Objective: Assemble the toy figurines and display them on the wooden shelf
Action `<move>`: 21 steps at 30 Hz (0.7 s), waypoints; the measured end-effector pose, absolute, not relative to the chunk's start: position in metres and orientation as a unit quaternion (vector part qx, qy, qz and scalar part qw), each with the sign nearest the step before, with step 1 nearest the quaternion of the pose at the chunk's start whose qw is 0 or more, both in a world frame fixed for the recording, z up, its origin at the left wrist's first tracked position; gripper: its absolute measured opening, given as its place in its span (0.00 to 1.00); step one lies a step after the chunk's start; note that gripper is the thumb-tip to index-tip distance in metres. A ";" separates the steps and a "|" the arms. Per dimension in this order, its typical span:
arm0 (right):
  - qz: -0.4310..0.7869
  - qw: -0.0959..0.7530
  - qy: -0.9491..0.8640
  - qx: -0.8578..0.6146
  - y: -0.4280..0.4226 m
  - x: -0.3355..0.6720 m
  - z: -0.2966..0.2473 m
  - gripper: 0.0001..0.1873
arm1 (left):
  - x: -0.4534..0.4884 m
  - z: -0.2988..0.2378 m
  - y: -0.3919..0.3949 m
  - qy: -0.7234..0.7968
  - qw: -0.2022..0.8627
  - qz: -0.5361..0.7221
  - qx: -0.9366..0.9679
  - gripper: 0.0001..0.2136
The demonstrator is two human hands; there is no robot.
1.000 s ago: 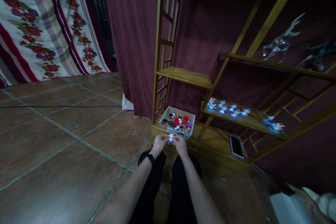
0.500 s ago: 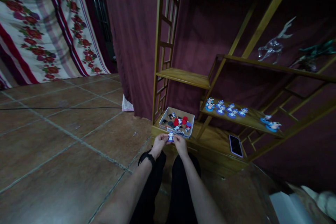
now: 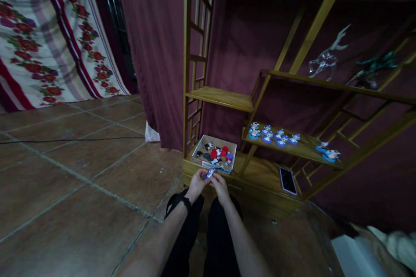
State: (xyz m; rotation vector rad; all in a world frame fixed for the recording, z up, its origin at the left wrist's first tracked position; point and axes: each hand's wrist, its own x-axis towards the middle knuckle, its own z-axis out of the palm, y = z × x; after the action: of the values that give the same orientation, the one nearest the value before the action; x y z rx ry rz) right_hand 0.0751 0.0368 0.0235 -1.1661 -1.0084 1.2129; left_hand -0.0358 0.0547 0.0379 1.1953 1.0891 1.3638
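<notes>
A small purple-and-white figurine (image 3: 210, 173) is held between my two hands, tilted to one side. My left hand (image 3: 197, 183) grips it by its purple base, and my right hand (image 3: 220, 185) pinches it from the other side. Just beyond my hands stands a shallow cardboard box (image 3: 202, 142) with several figurines and red, black and purple round pieces lying in it. On the shelf (image 3: 302, 156) to the right stand several similar purple-and-white figurines (image 3: 281, 139), with blue-based figurines (image 3: 329, 154) at either end.
A phone (image 3: 287, 180) lies on the low wooden ledge at the right. A glass deer (image 3: 325, 58) and a green ornament (image 3: 375, 69) stand on a higher shelf. A black cable (image 3: 71, 140) crosses the tiled floor. A white box (image 3: 352, 255) is at bottom right.
The figurine between my hands has gone from upright to tilted. My right hand has shifted its hold on it. The whole view has moved slightly to the right.
</notes>
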 end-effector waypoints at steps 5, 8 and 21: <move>0.493 0.578 -0.431 -0.488 0.043 0.077 0.019 0.18 | -0.026 0.034 0.056 0.454 0.463 0.549 0.528 0.11; 0.480 0.599 -0.417 -0.486 0.048 0.078 0.013 0.17 | -0.021 0.031 0.056 0.460 0.453 0.539 0.541 0.11; 0.374 0.635 -0.403 -0.543 0.049 0.082 0.024 0.06 | -0.024 0.033 0.070 0.401 0.587 0.482 0.513 0.17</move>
State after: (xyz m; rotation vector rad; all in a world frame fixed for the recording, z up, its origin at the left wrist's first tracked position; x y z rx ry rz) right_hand 0.0822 0.0494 0.0240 -1.2403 -0.9219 0.8561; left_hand -0.0235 0.0698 0.0332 1.1951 0.9352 1.1229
